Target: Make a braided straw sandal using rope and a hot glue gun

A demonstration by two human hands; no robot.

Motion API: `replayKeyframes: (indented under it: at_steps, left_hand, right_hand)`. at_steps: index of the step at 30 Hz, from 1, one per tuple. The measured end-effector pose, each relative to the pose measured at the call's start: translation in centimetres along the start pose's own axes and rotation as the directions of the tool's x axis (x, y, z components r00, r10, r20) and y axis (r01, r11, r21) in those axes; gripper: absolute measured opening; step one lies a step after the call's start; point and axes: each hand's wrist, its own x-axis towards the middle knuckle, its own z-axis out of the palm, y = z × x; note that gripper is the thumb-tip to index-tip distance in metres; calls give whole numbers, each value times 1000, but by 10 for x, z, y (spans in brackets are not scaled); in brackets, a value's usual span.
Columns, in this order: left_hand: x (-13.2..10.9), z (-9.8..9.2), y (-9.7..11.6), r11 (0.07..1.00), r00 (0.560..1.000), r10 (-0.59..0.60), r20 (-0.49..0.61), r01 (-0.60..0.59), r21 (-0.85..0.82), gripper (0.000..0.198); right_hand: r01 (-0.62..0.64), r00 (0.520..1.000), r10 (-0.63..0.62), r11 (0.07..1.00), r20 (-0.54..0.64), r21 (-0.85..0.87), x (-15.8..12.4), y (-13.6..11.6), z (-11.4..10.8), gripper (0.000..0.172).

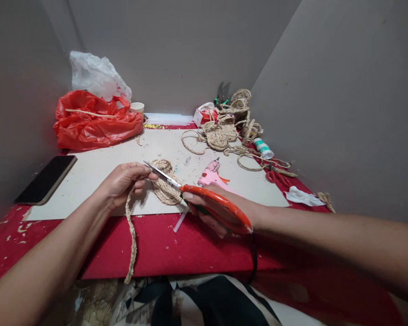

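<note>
Between its fingertips, my left hand (129, 181) pinches a braided straw cord (132, 240), whose tail hangs down past the table's front edge. My right hand (207, 208) grips scissors (214, 197) with orange handles. Their blades point left and reach my left fingertips; whether they touch the cord I cannot tell. Just behind the blades, an oval coiled piece of braided straw (165, 183) lies on the pale board (98, 199). A pink glue gun (213, 174) rests beyond my right hand, which partly hides it.
Woven straw pieces (219, 133) and loose braids pile up at the back right, near pliers (223, 93) and a white-and-green roll (263, 148). At the left are a red plastic bag (95, 122) and a phone (46, 179). Glue sticks (168, 118) lie along the back wall.
</note>
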Motion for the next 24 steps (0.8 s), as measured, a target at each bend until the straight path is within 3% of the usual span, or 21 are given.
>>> replayKeyframes:
  at_steps: [13, 19, 22, 24]
  left_hand:
    - [3, -10, 5, 994, 999, -34, -25, 36, 107, 10]
    - [-6, -30, 35, 956, 991, 123, -43, -107, 273, 12]
    - [-22, -33, 59, 897, 943, 285, -169, -200, 394, 16]
    - [-35, -31, 83, 801, 849, 470, -241, -296, 520, 15]
  right_hand:
    - [-65, 998, 63, 996, -27, -59, 2, 0, -5, 48]
    - [-86, 992, 82, 996, 92, 35, -17, 4, -15, 49]
    - [-15, 994, 21, 998, 105, -53, -37, 7, -32, 49]
    - [23, 999, -17, 987, 35, -162, -51, 9, -49, 49]
